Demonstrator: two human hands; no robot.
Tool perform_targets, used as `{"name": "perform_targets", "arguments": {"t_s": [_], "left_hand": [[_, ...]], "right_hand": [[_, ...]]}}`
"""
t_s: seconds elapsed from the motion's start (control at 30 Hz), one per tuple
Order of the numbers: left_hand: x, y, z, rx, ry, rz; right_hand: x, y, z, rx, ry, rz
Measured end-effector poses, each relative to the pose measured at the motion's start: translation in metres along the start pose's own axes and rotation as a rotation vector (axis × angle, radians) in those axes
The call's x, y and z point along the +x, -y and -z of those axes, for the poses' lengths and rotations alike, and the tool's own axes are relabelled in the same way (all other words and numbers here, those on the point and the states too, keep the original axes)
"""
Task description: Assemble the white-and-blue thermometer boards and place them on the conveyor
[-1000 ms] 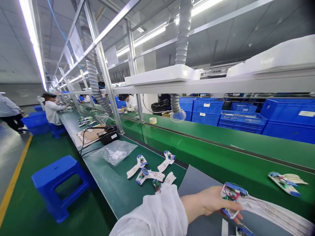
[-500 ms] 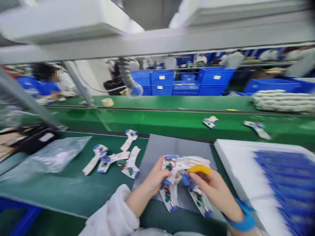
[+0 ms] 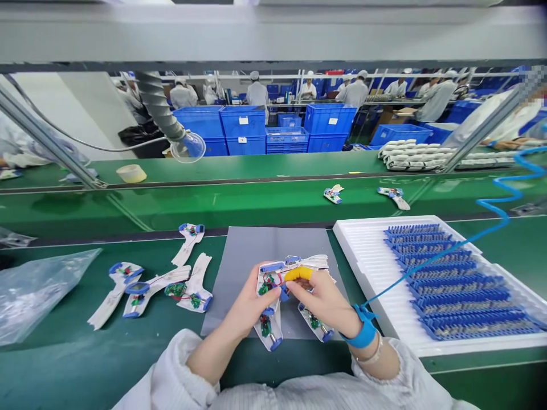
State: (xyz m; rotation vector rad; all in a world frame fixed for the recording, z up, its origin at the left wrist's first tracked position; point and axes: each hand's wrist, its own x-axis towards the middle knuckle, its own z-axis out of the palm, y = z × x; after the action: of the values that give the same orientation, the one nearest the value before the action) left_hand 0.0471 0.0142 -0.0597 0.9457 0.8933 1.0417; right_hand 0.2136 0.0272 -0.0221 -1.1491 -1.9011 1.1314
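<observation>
My left hand is closed on a white gun-shaped half shell with a blue rim and a small green circuit board and red wires inside. My right hand, with a yellow cot on the forefinger and a blue wrist strap, pinches the same shell from the right. Both hands hover over a grey mat. Two more shells lie on the mat under my hands.
Several similar shells lie left on the green bench. A clear plastic bag is at far left. A white tray of blue parts sits right, crossed by a blue coiled cord. Two shells ride the conveyor. Blue crates and workers are behind.
The view swung from the left aisle to straight over the bench. My left hand brought the shell in from the right, and my right hand joined it on the shell above the grey mat.
</observation>
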Motion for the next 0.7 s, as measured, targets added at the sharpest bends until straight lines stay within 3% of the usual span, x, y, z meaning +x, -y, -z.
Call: {"name": "perform_targets", "arguments": {"t_s": [0.23,0.53,0.7], "left_hand": [[-0.003,-0.001,0.004,-0.001,0.041,-0.031],[0.003,0.004,0.005,-0.047,-0.076,-0.131],[0.005,0.003,0.001,-0.067,-0.125,-0.204]], "right_hand": [[0.001,-0.003,0.003,-0.033,0.072,0.043],[-0.001,-0.013,-0.018,-0.204,-0.229,0.149],[-0.002,-0.034,-0.026,-0.336,-0.252,0.243]]}}
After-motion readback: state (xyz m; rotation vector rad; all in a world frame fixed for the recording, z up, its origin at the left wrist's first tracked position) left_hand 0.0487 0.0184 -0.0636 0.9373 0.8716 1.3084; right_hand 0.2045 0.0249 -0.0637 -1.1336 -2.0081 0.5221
